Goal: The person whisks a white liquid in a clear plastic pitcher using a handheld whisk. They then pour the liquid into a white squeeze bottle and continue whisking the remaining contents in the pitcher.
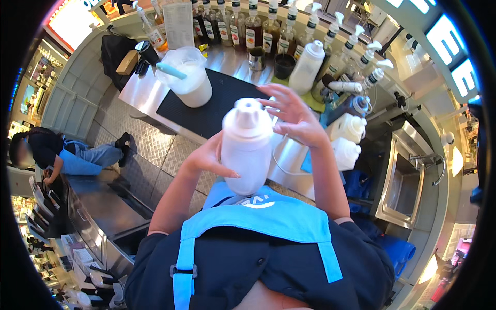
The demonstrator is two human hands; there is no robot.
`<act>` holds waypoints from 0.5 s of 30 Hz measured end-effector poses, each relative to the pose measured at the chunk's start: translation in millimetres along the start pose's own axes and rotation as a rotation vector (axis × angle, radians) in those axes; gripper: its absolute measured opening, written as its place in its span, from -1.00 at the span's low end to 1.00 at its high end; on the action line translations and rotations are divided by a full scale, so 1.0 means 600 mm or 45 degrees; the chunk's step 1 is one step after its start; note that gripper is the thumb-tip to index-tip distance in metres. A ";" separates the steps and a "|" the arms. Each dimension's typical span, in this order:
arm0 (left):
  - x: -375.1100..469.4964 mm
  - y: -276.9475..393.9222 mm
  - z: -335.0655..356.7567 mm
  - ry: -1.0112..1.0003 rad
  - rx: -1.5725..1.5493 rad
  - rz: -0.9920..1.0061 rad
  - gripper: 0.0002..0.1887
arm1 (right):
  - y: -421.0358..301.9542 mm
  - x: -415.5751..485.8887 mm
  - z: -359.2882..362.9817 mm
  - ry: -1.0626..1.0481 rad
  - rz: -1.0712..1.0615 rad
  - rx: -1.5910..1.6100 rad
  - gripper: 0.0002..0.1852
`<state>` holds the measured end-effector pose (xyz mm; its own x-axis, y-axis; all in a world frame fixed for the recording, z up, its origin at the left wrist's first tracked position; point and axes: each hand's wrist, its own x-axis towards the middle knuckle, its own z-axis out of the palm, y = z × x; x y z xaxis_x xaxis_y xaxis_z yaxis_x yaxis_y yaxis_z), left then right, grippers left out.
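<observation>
Upright in front of my blue apron (255, 213) is a white plastic squeeze bottle (246, 159) with a ribbed nozzle cap (248, 114). My left hand (211, 157) wraps around its body from the left, thumb across the front. Beside the cap, my right hand (292, 116) has its fingers spread; whether a fingertip touches the cap is unclear. Beyond, a clear plastic pitcher (195, 91) of white liquid stands on a black mat (228, 93). The pale teal handle (170, 70) of a utensil leans over its rim.
Syrup bottles with pumps (254, 29) line the counter's back edge. Another white squeeze bottle (307, 68) stands on a green cloth (316, 101). White jugs (345, 153) are at the right, near a steel sink (403, 182). A co-worker (77, 153) stands at another counter on the left.
</observation>
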<state>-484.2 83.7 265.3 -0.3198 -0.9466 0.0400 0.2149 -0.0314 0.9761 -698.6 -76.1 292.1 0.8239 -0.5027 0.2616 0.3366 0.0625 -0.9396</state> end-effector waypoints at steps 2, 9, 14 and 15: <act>0.011 0.008 -0.041 0.081 0.011 0.036 0.09 | -0.024 0.025 -0.005 0.432 0.207 -0.310 -0.36; 0.103 -0.041 -0.133 0.235 1.300 0.348 -0.04 | -0.032 0.117 0.061 0.243 0.620 -1.472 -0.41; 0.143 -0.061 -0.239 0.003 1.060 0.261 -0.04 | 0.019 0.168 0.105 0.237 0.627 -1.772 -0.56; 0.154 -0.061 -0.260 -0.095 0.950 0.213 -0.03 | 0.021 0.174 0.109 0.180 0.482 -1.821 -0.55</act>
<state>-377.5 -52.7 199.7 -0.4053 -0.8947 0.1879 -0.4053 0.3601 0.8403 -578.6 -71.6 321.9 0.6800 -0.7330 0.0138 -0.6737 -0.6322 -0.3826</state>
